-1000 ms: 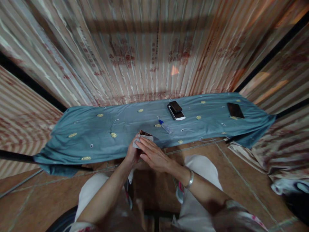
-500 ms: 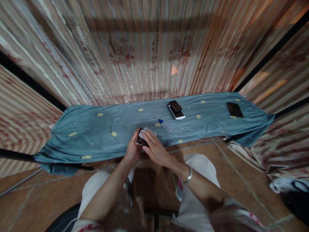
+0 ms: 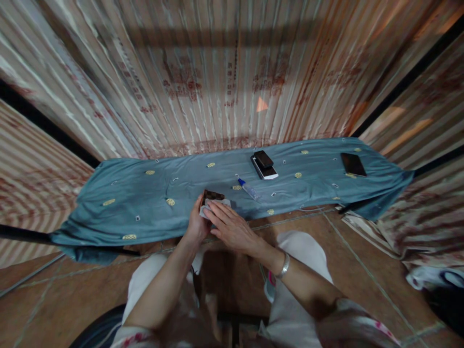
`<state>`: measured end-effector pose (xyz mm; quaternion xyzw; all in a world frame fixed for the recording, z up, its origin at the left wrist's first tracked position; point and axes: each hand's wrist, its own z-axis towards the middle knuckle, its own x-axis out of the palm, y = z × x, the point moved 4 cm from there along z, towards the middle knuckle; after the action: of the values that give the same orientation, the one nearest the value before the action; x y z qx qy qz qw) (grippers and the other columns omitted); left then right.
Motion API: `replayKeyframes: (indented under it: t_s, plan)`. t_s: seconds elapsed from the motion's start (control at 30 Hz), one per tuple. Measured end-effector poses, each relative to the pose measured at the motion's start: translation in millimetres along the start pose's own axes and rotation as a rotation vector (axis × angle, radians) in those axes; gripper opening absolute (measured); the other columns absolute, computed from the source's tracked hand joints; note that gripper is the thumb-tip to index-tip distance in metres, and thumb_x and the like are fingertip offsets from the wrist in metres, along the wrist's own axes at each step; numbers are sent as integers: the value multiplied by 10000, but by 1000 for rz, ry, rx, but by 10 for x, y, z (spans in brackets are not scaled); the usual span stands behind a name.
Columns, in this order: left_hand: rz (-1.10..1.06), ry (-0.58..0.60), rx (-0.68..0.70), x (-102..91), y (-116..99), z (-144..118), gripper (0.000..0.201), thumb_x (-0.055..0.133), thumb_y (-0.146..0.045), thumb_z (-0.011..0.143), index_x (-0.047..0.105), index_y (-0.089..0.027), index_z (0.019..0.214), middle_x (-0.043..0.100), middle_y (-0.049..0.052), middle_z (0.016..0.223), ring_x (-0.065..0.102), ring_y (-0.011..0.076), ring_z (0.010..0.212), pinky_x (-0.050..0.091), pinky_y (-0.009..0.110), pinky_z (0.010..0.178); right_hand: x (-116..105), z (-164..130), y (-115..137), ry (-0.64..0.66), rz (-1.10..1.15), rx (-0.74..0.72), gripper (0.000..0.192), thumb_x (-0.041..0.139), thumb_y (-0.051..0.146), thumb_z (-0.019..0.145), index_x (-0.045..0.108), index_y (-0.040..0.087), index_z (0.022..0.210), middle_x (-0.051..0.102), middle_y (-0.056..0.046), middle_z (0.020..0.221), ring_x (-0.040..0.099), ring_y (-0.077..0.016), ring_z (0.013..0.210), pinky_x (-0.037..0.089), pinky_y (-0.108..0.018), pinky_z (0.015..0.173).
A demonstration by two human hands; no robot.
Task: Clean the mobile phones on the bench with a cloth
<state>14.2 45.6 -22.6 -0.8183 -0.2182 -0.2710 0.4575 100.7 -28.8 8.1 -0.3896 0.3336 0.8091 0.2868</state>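
Note:
My left hand (image 3: 196, 223) grips a small dark phone (image 3: 211, 195) at the near edge of the blue cloth (image 3: 145, 203). A pale wiping cloth (image 3: 217, 203) lies over the phone's face, and my right hand (image 3: 229, 225) presses flat on it, fingers pointing left. Most of the phone is hidden under the wiping cloth and my hands. A silver bracelet sits on my right wrist.
A small blue-capped spray bottle (image 3: 248, 189) lies just right of my hands. Two stacked phones (image 3: 264, 165) rest further back, and a dark phone (image 3: 353, 164) lies at the cloth's right end. Corrugated metal sheets wall in the space. Tiled floor lies below.
My left hand tilted the phone up on edge half a second ago and has laid it flatter again. My right hand slid the wiping cloth back over it.

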Motion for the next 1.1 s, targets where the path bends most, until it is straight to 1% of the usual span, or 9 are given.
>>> replayKeyframes:
  t_s: [0.2, 0.33, 0.4, 0.5, 0.6, 0.67, 0.83, 0.93, 1.1]
  plan:
    - [-74, -79, -32, 66, -184, -70, 272, 410, -270, 860, 612, -139, 735, 649, 17, 578, 607, 127, 497, 468, 217, 475, -89, -71, -38, -6, -52, 8, 588, 509, 243, 873, 301, 88, 1402, 289, -157, 1479, 150, -232, 1404, 245, -429, 1138]
    - [-39, -95, 17, 60, -78, -69, 225, 484, -300, 827, 633, -133, 802, 658, 12, 615, 617, 125, 535, 500, 224, 561, -85, -96, -15, 4, 1, 14, 605, 494, 262, 881, 274, 78, 1413, 298, -164, 1471, 142, -225, 1406, 231, -424, 1143]
    - [19, -54, 43, 70, 25, -69, 273, 527, -340, 810, 640, -124, 932, 692, 33, 741, 653, 146, 655, 517, 253, 695, -71, -96, -24, 9, 61, 41, 622, 465, 287, 896, 220, 96, 1435, 294, -156, 1474, 146, -213, 1406, 237, -425, 1140]
    - [95, -16, 179, 69, 132, -81, 370, 556, -285, 805, 566, -196, 1164, 686, 22, 1038, 642, 142, 946, 458, 250, 890, -67, -78, -103, -11, 158, 115, 618, 395, 318, 924, 147, 127, 1457, 234, -142, 1502, 134, -198, 1409, 228, -431, 1138]
    - [158, 78, 230, 106, 206, -103, 443, 545, -286, 823, 498, -240, 1261, 549, 16, 1312, 492, 139, 1214, 365, 246, 1012, -86, -46, -246, -53, 228, 199, 580, 327, 342, 944, 141, 159, 1463, 204, -119, 1518, 126, -184, 1412, 199, -433, 1143]
    - [171, 120, 198, 142, 225, -123, 488, 547, -296, 825, 456, -253, 1302, 485, 21, 1378, 446, 155, 1262, 355, 269, 1028, -96, -25, -349, -75, 280, 256, 560, 295, 362, 952, 155, 177, 1462, 222, -100, 1515, 142, -174, 1409, 194, -426, 1145]
    - [153, 85, 117, 186, 146, -181, 651, 585, -316, 809, 308, -275, 1396, 579, 47, 1273, 525, 179, 1185, 422, 317, 978, -71, -30, -541, -151, 472, 424, 517, 256, 440, 953, 313, 220, 1418, 356, -61, 1461, 283, -162, 1366, 218, -397, 1142]
    - [172, 53, 119, 157, 88, -181, 677, 589, -338, 807, 285, -268, 1408, 591, 59, 1251, 553, 191, 1148, 455, 323, 939, -8, -76, -616, -236, 610, 488, 524, 276, 496, 938, 424, 222, 1359, 439, -59, 1409, 364, -167, 1325, 242, -385, 1131]
    - [263, 50, 185, 47, 33, -96, 708, 609, -371, 791, 280, -287, 1412, 543, 70, 1311, 552, 194, 1145, 483, 305, 886, 187, -149, -787, -322, 929, 598, 460, 450, 521, 868, 586, 241, 1206, 628, -32, 1205, 538, -193, 1167, 336, -401, 1063]
